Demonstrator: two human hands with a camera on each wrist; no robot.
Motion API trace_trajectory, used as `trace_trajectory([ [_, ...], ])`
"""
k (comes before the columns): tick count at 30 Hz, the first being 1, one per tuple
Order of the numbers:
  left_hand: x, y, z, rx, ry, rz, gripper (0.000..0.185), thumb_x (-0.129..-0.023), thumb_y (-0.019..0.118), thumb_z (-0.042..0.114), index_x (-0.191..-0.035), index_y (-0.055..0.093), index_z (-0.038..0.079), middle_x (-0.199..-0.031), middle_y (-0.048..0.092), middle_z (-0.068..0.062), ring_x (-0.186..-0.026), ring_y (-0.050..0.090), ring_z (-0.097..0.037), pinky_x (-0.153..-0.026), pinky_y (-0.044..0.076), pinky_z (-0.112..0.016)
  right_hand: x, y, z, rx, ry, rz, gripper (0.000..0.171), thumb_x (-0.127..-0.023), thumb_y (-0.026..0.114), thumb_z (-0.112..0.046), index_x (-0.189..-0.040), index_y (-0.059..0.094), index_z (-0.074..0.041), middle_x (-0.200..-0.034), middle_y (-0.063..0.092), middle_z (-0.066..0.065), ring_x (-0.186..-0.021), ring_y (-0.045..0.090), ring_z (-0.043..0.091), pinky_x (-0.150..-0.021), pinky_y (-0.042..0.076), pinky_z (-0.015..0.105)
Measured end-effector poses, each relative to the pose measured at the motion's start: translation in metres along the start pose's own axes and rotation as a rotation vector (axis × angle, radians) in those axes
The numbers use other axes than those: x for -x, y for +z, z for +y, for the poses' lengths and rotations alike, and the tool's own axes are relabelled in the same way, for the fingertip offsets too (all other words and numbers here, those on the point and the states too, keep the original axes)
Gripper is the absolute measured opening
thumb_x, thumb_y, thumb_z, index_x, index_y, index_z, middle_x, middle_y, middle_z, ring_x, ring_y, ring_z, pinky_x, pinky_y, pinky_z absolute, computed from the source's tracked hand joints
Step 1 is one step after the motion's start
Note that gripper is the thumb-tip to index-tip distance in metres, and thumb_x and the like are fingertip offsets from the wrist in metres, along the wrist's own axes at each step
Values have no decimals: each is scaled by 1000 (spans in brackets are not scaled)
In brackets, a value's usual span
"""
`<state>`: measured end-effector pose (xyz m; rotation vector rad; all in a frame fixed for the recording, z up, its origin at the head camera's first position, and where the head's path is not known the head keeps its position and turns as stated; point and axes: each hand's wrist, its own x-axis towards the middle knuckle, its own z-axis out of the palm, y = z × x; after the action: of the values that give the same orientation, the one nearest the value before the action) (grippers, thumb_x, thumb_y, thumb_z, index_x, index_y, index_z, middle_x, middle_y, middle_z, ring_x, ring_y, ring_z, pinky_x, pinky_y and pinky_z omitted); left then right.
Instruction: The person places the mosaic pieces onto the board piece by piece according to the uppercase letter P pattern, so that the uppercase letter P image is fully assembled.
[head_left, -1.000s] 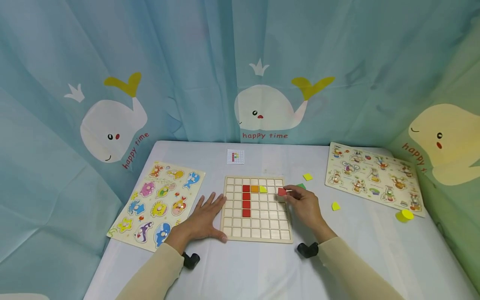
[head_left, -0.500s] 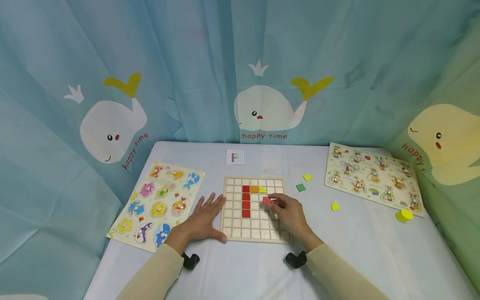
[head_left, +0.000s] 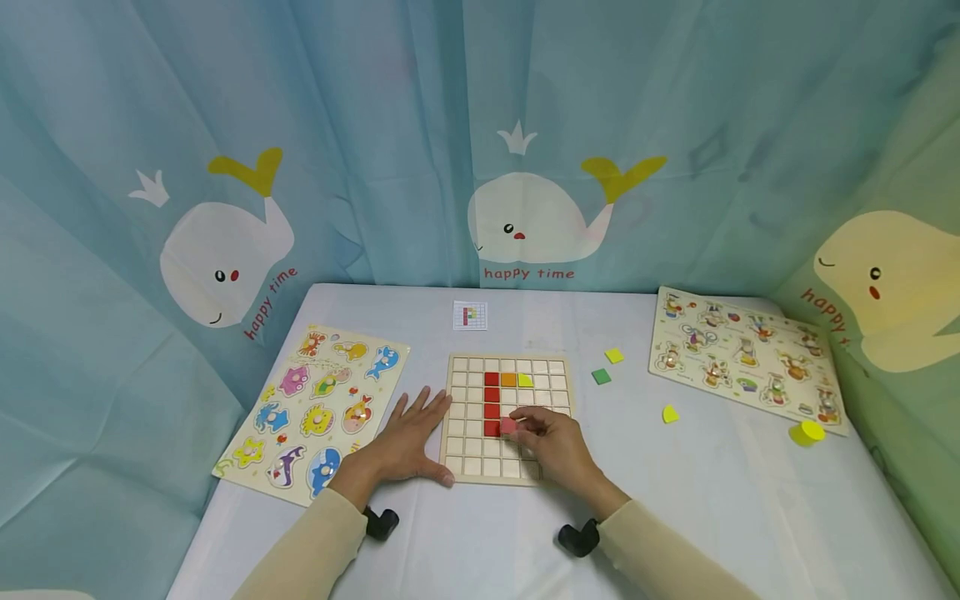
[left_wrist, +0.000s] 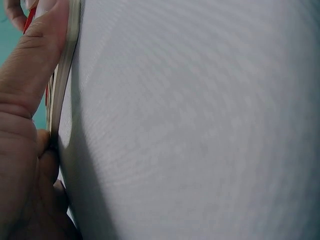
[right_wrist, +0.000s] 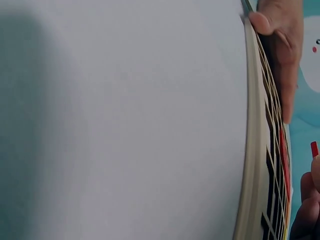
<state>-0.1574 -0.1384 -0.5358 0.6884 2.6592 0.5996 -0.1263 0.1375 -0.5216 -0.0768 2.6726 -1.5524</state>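
My right hand pinches a red square tile over the wooden grid board, just right of the lowest tile in a column of several red tiles. In the right wrist view that tile stands above the board's surface, apart from it. An orange tile and a yellow tile with a rounded corner continue the top row. With fingers spread, my left hand rests along the board's left edge. The left wrist view has its thumb against the board's rim.
Two yellow tiles, one square and one rounded, lie right of the board with a green tile. A pattern card lies behind. Picture puzzles stand left and right, near a yellow cylinder.
My right hand has carried the red tile left and toward me, from the board's right edge to beside the lowest red tile. The left hand stays in place.
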Motion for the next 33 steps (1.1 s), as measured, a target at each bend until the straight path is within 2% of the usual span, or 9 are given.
trace_trajectory([
  [6,1,-1,1,2,6,-1,134,-56,77,75,-158,12,19,-165,8,5,-153,-6,-19,-125,-7,-45,5,8,-1,22,-23,-35,24,-81,78,-10,-102,74,-19,-80,68,-6,-71,60,9,-60,51,19],
  [18,1,-1,2,-2,-6,-6,133,-56,76,76,-158,12,20,-165,9,5,-153,-5,-20,-125,-6,-46,9,17,0,212,-84,-51,22,-77,82,-15,-98,76,-18,-77,66,-14,-74,53,7,-62,47,19],
  [26,1,-1,2,2,7,3,134,-55,76,76,-158,14,17,-165,10,2,-153,-4,-22,-125,-5,-47,10,19,-3,277,-127,-62,21,-77,82,-16,-97,77,-18,-86,70,-11,-78,51,6,-67,46,20],
  [33,2,-2,2,3,13,7,133,-56,77,75,-158,15,16,-165,11,2,-154,-3,-23,-125,-4,-48,10,20,-4,294,-150,-52,21,-75,84,-17,-95,77,-17,-82,69,-12,-76,50,6,-67,44,22],
])
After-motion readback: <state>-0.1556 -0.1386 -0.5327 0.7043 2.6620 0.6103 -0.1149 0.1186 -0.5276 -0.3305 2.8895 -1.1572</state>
